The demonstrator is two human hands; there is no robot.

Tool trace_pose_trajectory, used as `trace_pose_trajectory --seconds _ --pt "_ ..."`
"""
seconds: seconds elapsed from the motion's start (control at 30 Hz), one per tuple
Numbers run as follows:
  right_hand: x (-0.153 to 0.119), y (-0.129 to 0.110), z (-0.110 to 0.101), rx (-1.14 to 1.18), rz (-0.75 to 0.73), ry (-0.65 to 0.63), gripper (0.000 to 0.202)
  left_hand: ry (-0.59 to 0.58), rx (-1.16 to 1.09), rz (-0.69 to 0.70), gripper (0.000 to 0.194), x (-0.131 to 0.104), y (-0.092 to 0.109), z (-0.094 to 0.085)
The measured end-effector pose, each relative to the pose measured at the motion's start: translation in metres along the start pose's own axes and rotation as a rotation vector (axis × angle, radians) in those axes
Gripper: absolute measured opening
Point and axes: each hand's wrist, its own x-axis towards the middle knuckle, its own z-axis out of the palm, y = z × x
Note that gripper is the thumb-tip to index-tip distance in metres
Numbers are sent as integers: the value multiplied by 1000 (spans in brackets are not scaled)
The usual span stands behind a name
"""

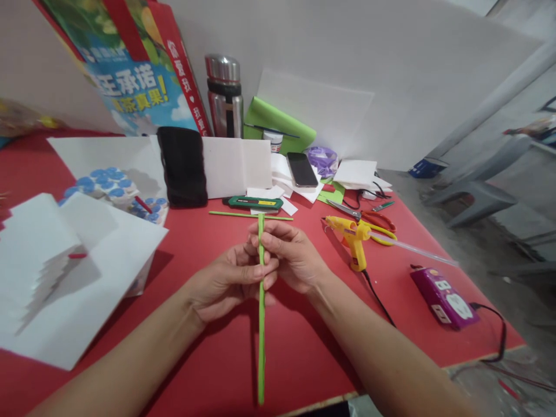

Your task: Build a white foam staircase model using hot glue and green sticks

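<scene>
A long, thin green paper strip [261, 330], narrow like a stick, stands nearly straight up and down in the picture, held above the red table. My left hand [230, 281] pinches it around its upper middle, thumb across the front. Just above, my right hand [295, 255] grips the same strip near its top end between thumb and fingers. Both hands touch each other there, and some fingertips are hidden behind the strip. Beyond them, a second thin green stick [226, 214] lies crosswise on the table, close to a green utility knife [256, 202].
To the right lie a yellow glue gun [354, 234], scissors [377, 220] and a purple power box [445, 298] with cables. White paper sheets [117, 278] cover the left. A black phone-like slab [182, 168], steel thermos [225, 95] and smartphone [302, 169] stand or lie at the back.
</scene>
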Motion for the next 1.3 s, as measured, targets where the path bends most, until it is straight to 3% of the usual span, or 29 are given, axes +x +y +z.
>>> trace_pose_trajectory --seconds 0.17,0.33,0.53,0.93,1.3 --pt "-1 -3 6 -15 -112 75 45 47 10 8 24 1 0 -4" --pt "-1 -2 10 -108 -249 288 38 200 137 45 35 4 5 -2" --pt "-1 -4 8 -109 -234 425 39 372 309 93 37 4 3 -2" --pt "1 -10 -1 -54 -138 508 32 472 590 61 37 1 6 4" --pt "2 -16 -14 0 30 456 38 468 639 24 33 2 7 4"
